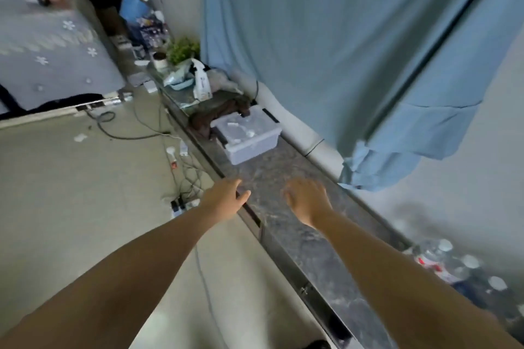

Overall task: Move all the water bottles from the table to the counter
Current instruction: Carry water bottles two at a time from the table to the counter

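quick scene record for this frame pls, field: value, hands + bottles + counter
left hand: open, empty, over the counter's front edge
right hand: open, empty, above the counter
counter: dark marbled top running along the wall
water bottles: blurred cluster with white caps on the counter, lower right; count unclear
plastic box: lidded, on the counter beyond the hands
curtain: blue, hanging over the counter
table: not in view
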`<state>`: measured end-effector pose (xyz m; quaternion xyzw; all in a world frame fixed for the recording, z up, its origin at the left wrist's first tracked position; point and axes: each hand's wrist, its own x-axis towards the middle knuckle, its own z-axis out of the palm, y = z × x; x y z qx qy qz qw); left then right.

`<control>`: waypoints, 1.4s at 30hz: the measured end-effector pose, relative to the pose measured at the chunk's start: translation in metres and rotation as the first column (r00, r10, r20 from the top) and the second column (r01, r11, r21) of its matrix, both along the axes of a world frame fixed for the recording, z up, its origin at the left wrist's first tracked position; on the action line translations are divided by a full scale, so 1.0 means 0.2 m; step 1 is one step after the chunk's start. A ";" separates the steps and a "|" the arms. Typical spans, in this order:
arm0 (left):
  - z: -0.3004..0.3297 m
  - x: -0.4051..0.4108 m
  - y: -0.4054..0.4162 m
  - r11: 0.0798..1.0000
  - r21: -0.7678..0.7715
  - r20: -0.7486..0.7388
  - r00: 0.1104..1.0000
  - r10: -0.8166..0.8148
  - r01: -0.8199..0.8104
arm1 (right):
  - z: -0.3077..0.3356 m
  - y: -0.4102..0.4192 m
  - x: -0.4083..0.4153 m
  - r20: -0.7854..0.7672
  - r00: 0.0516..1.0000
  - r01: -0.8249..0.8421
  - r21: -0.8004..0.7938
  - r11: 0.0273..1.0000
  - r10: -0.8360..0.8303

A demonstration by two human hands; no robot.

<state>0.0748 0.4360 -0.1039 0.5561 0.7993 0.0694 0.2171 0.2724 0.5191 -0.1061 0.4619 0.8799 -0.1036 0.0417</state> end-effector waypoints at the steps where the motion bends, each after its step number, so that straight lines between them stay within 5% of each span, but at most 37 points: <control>1: 0.02 -0.15 -0.12 0.998 0.003 -0.003 0.998 0.060 -0.060 | 0.02 -0.07 -0.18 0.006 0.998 -0.066 0.014 0.998 0.066; 7: 0.19 -0.83 -0.73 0.929 0.075 0.001 0.932 0.362 -0.362 | 0.15 -0.45 -0.98 -0.117 0.931 -0.346 0.012 0.938 0.345; 19: 0.24 -1.64 -1.52 0.675 0.090 0.022 0.679 0.733 -0.732 | 0.27 -0.92 -2.16 -0.039 0.753 -0.656 0.037 0.754 0.657; 42: 0.46 -3.60 -1.57 0.304 0.180 0.055 0.319 0.946 -0.935 | 0.44 -0.90 -4.55 -0.001 0.461 -0.885 0.075 0.460 0.887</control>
